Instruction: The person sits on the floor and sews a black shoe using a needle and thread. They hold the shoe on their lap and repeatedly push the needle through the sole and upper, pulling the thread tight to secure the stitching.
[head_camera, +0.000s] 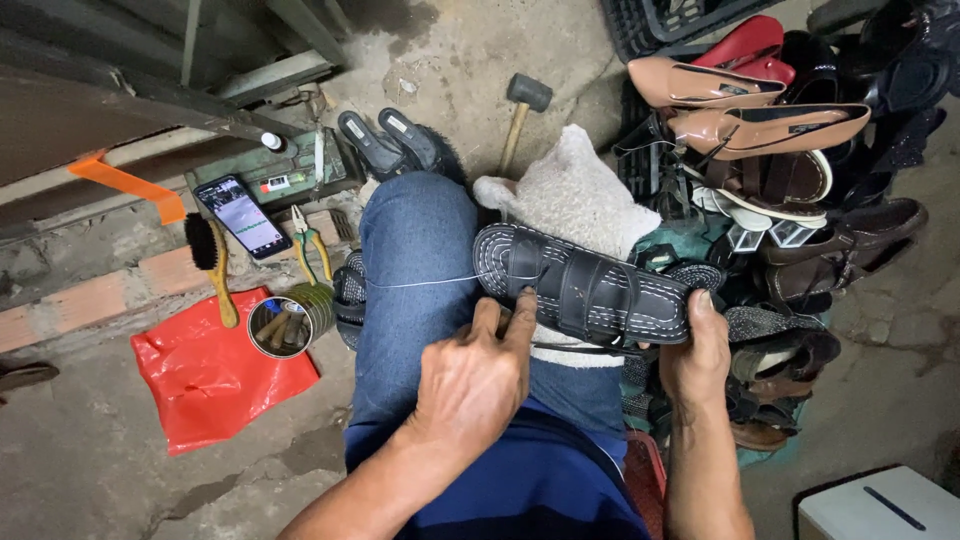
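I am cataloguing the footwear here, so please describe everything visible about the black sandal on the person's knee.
The sandal is black, leather-like, with wide straps and white stitching round its edge. It lies lengthwise across the knee, on a white fleecy cloth. The left hand touches its near edge; the right hand holds one end. A thin thread runs from it.

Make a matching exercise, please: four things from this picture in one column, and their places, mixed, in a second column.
Things:
1. black sandal
2. rubber mallet
3. tin can
4. phone

Places:
A. on the brick ledge, beside the brush
B. on the floor, above the white cloth
C. on the knee, between the left hand and the right hand
D. at the edge of the red bag

Pairs: 1-C, 2-B, 3-D, 4-A
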